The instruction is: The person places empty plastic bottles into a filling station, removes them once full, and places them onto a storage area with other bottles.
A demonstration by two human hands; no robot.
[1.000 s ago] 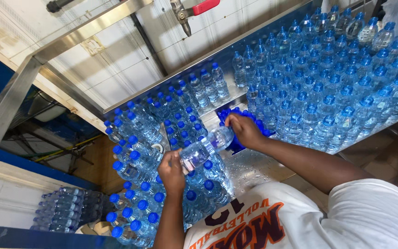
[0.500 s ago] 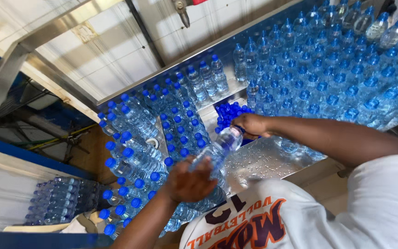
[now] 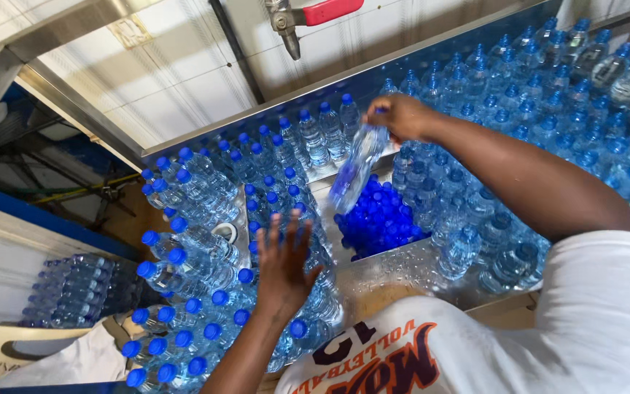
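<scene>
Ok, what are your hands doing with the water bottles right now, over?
Right hand grips one clear water bottle by its capped end. Left hand open, fingers spread over the standing bottles. Pile of loose blue caps below the lifted bottle.

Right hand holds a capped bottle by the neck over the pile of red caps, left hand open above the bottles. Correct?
Not quite. The pile of caps is blue, not red, as the head view shows. The rest stands: the right hand holds a capped bottle by the neck, and the left hand is open above the bottles.
</scene>
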